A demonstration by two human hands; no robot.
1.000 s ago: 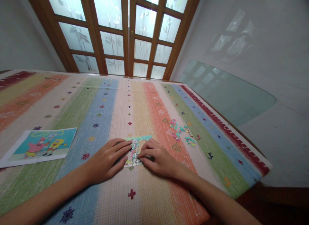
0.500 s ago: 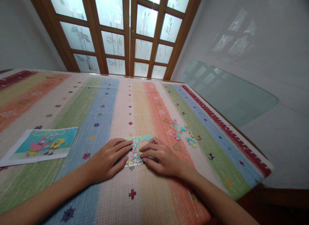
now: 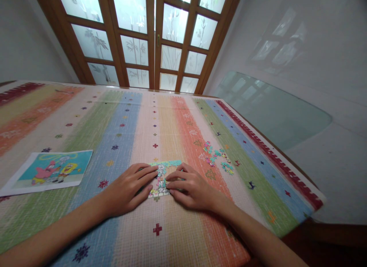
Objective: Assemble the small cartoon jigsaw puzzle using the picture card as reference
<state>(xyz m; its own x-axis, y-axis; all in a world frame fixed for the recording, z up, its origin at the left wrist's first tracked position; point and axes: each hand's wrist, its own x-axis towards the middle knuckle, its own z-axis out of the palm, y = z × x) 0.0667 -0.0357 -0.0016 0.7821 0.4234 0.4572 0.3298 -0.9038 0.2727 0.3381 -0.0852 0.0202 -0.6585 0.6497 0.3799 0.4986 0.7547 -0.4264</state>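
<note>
A partly assembled jigsaw puzzle (image 3: 161, 179) lies flat on the tablecloth between my hands, its top edge teal and its middle showing a pale cartoon figure. My left hand (image 3: 130, 186) rests on its left side, fingers stretched out and apart over the pieces. From the right, my right hand (image 3: 190, 186) touches the puzzle with slightly bent, spread fingertips. Both hands cover parts of the puzzle, and whether a loose piece sits under the right fingertips is hidden. Loose puzzle pieces (image 3: 215, 157) lie scattered beyond my right hand.
A printed cartoon picture (image 3: 54, 171) on white paper lies to the left. The striped tablecloth (image 3: 143, 240) covers the table, whose right edge drops off beside a wall. Wooden doors with frosted panes (image 3: 151, 45) stand behind the table's far edge.
Both hands stay in nearly the same place on the puzzle. Only a very slight shift of the whole view shows.
</note>
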